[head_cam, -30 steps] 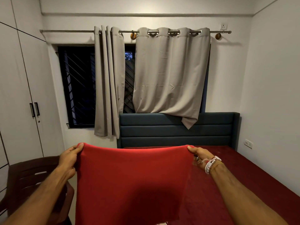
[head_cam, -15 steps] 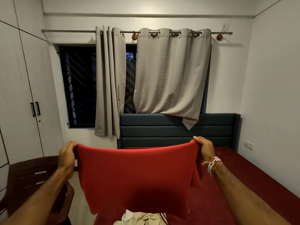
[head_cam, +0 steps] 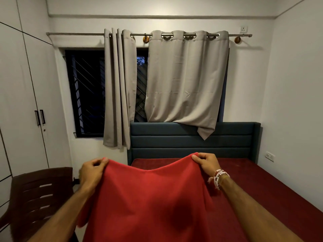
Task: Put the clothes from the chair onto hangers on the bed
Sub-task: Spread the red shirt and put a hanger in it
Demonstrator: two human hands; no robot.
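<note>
Red garment [head_cam: 148, 203] held up over the bed [head_cam: 262, 186], top edge sagging between both grips. Left hand [head_cam: 91, 172] pinches one corner, right hand [head_cam: 207, 163] the other. Dark chair [head_cam: 35, 194] alongside; seat contents possibly hidden
</note>
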